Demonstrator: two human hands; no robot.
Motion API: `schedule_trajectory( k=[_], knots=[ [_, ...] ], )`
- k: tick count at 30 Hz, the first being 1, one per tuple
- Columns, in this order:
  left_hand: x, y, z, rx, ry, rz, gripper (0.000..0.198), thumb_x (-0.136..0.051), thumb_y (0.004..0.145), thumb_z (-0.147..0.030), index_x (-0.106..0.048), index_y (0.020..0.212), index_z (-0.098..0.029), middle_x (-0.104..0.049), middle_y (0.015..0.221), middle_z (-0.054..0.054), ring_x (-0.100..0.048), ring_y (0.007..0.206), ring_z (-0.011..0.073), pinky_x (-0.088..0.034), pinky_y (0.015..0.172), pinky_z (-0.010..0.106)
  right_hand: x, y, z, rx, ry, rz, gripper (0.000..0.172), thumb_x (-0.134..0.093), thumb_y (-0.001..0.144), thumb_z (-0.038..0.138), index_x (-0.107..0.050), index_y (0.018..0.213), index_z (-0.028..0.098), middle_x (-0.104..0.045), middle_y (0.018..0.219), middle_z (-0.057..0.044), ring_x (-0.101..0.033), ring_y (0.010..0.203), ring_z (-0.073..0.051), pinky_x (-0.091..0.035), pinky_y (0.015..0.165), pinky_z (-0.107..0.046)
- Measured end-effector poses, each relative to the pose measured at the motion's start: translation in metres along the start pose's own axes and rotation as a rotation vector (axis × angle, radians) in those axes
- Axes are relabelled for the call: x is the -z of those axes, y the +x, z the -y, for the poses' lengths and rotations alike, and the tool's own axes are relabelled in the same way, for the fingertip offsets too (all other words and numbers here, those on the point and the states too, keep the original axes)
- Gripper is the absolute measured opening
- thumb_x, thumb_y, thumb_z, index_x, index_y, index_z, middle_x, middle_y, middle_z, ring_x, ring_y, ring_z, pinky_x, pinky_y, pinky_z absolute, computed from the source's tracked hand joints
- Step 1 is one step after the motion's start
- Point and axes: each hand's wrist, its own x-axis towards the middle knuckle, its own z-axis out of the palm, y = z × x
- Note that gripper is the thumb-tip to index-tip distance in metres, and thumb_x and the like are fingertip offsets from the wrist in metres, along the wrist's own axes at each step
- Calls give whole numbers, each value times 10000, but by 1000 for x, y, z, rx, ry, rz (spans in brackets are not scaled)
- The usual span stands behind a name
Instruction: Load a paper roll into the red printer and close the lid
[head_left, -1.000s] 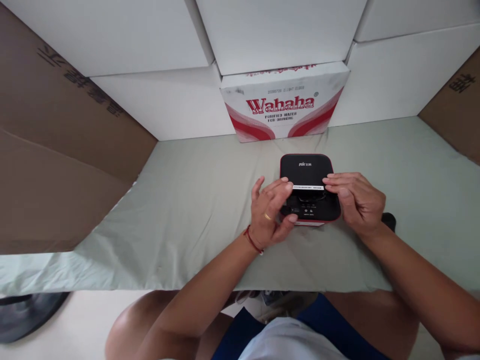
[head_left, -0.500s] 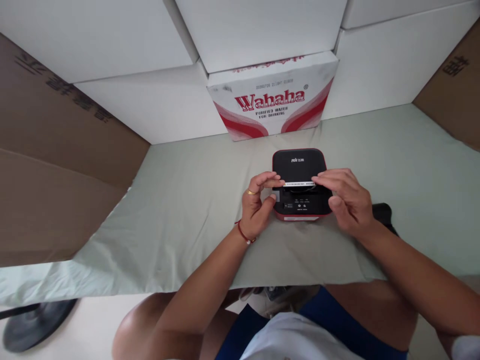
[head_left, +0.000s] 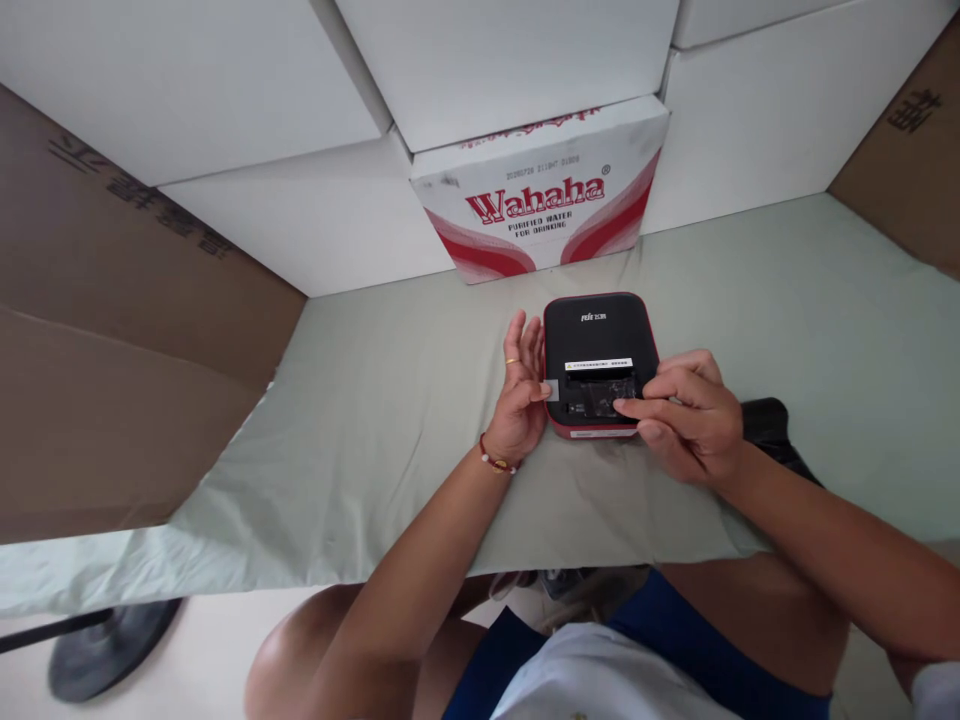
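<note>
A black label printer (head_left: 592,340) with a red rim lies flat on the cloth in front of me. A white strip label is stuck across its top, just above a dark slot. Below the slot, a shiny dark piece of film (head_left: 598,398) covers part of the control panel. My left hand (head_left: 523,400) is open along the printer's left side, fingers stretched out and thumb on a grey tab at the edge. My right hand (head_left: 694,420) presses a pointed index finger on the film; its other fingers are curled and hold nothing that I can see.
A Wahaha water carton (head_left: 544,220) stands behind the printer, against stacked white boxes (head_left: 517,70). Brown cartons flank the left (head_left: 112,330) and right (head_left: 915,160). A black object (head_left: 772,425) lies partly behind my right forearm on the green cloth (head_left: 390,420).
Both hands have left the slot area: my left fingers moved outward to the printer's side, and my right index finger came down onto the panel. The shiny film now lies over the panel.
</note>
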Motion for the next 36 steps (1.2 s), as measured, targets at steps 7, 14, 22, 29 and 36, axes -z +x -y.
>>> schedule_trajectory(
  k=[7, 14, 22, 29, 36],
  knots=[
    [-4, -2, 2, 37, -145, 17, 874, -590, 963, -607, -170, 1705, -416, -299, 1825, 70, -371, 1675, 270, -443, 1310, 537, 0, -3, -2, 21, -13, -5, 270, -652, 1014, 310, -815, 1227, 345, -727, 836, -20, -618, 880, -240, -523, 817, -433],
    [-3, 0, 16, 0, -73, 33, 943, -581, 933, -790, -179, 1687, -391, -278, 1824, 91, -351, 1679, 271, -426, 1311, 478, 13, 13, -2, -28, 90, 94, 233, -609, 1051, 345, -840, 1024, 334, -822, 988, -41, -711, 943, -255, -581, 845, -450],
    [-3, 3, 23, 14, -187, 39, 893, -669, 897, -688, -309, 1643, -354, -369, 1779, 113, -435, 1617, 303, -449, 1259, 513, 17, 79, -30, -635, 88, 536, 253, -618, 1017, 393, -835, 981, 267, -820, 861, -9, -740, 712, -190, -572, 707, -332],
    [-6, 11, 35, 16, -237, 28, 830, -689, 876, -635, -385, 1578, -313, -441, 1726, 130, -447, 1600, 304, -409, 1277, 524, -25, 115, -36, -524, -587, 1004, 315, -752, 824, 150, -851, 1088, 288, -856, 1045, -100, -766, 928, -311, -538, 755, -384],
    [-11, 10, 22, 120, -477, -12, 819, -812, 761, -485, -476, 1485, -299, -478, 1684, 96, -401, 1609, 318, -311, 1332, 498, -31, 118, -19, -609, -646, 1046, 326, -719, 876, 211, -761, 1199, 207, -824, 1119, -178, -773, 965, -366, -534, 731, -407]
  ],
)
